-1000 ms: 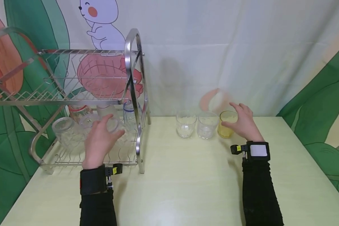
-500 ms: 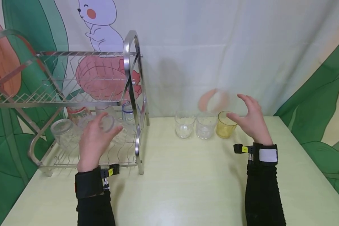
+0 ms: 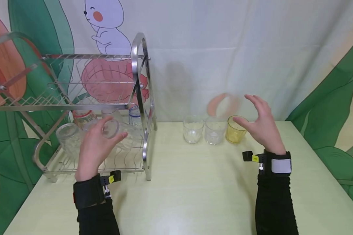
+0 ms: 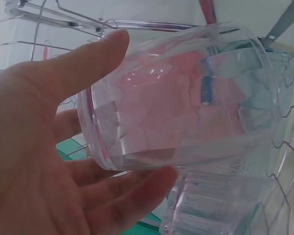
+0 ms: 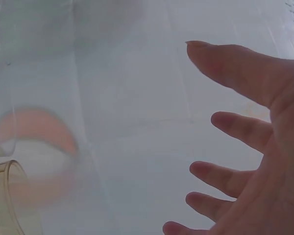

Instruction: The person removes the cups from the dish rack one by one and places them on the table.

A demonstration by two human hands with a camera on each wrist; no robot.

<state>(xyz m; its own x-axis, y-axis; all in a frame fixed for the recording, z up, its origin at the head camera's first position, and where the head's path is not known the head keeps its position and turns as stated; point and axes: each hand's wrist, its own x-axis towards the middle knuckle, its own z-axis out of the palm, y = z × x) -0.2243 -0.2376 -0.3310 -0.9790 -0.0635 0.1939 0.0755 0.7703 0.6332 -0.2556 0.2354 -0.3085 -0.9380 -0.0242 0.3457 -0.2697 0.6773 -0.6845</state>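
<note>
While the left hand [image 3: 94, 147] curls its thumb and fingers round the near end of a clear, faceted glass tumbler [image 4: 181, 107], tilted inside the lower tier of a silver metal rack [image 3: 58, 107] at ten o'clock, the right hand [image 3: 264, 129] is released, with a yellow glass tumbler [image 3: 236, 133] just beside it at nine o'clock. I judge the clear piece light, stiff, slippery and fragile, safer held by its sides. Underneath is a pale, smooth table [image 3: 188, 189]; at twelve o'clock hangs a white-and-green printed cloth [image 3: 194, 65].
</note>
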